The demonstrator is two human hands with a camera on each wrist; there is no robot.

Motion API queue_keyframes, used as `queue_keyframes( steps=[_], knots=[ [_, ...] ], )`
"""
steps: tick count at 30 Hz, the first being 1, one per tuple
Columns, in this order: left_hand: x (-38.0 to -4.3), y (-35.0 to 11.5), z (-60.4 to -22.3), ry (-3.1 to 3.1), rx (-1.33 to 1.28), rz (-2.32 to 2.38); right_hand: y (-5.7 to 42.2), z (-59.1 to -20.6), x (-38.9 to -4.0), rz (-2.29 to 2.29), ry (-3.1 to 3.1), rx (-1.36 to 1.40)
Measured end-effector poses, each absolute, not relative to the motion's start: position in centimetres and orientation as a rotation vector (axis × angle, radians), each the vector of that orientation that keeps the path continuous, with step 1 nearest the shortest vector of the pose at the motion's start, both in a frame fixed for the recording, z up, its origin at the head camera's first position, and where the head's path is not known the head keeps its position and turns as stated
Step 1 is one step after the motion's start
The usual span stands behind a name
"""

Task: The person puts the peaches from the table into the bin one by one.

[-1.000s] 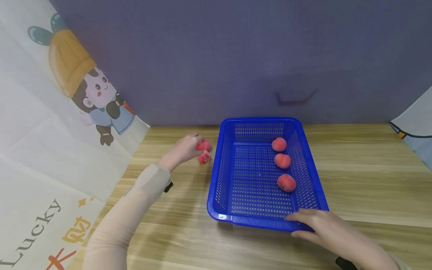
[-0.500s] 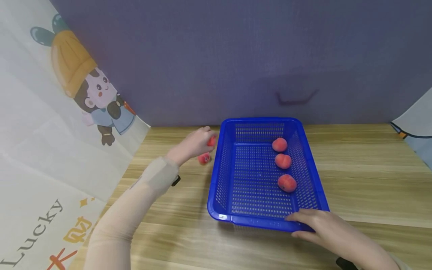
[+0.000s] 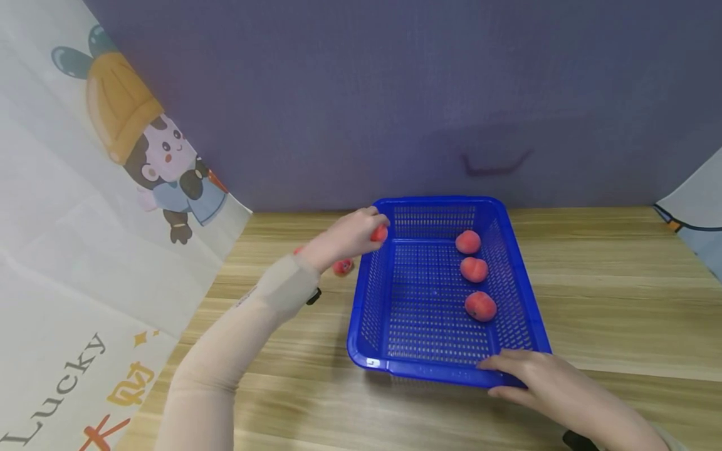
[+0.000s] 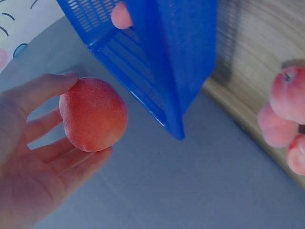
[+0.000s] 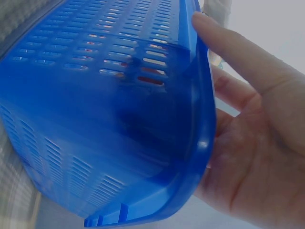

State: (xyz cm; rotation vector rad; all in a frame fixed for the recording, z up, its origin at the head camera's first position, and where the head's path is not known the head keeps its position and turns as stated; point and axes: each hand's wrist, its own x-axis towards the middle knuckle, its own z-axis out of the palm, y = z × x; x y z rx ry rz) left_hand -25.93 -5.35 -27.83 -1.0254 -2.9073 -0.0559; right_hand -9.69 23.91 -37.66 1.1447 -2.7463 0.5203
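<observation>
My left hand [image 3: 350,235] holds a pinkish-red peach [image 3: 380,233] over the far left rim of a blue plastic basket [image 3: 429,373]. In the left wrist view the thumb and fingers sit around that peach [image 4: 94,114], high beside the basket [image 4: 176,71]. My right hand [image 3: 536,379] grips the basket's near right corner, thumb and fingers on either side of the rim, as the right wrist view shows the hand [image 5: 257,119] at the edge. Inside, three peaches line the right side: far [image 3: 467,242], middle [image 3: 474,269] and near [image 3: 481,306].
Left of the basket, a peach [image 3: 342,267] lies on the wooden table [image 3: 609,300], and another [image 3: 297,250] is mostly hidden behind the left wrist. The left wrist view shows three grouped peaches [image 4: 290,93]. A grey-blue panel [image 3: 350,100] stands behind the table.
My left hand has lifted a peach from the group on the table and carried it right, to the basket's rim. The right hand and the basket stay put.
</observation>
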Motion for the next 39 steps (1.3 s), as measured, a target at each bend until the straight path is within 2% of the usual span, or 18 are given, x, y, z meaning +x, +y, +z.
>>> queue_keyframes(
  steps=[16,39],
  knots=[
    [-25.4,-0.5,-27.5,-2.856,-1.191,-0.011,23.9,-37.6,-9.7,0.522,-2.755,1.137],
    [-23.6,5.2,-29.5,-2.759,-1.446,0.052,23.9,-37.8,-9.7,0.488,-2.656,1.163]
  ],
)
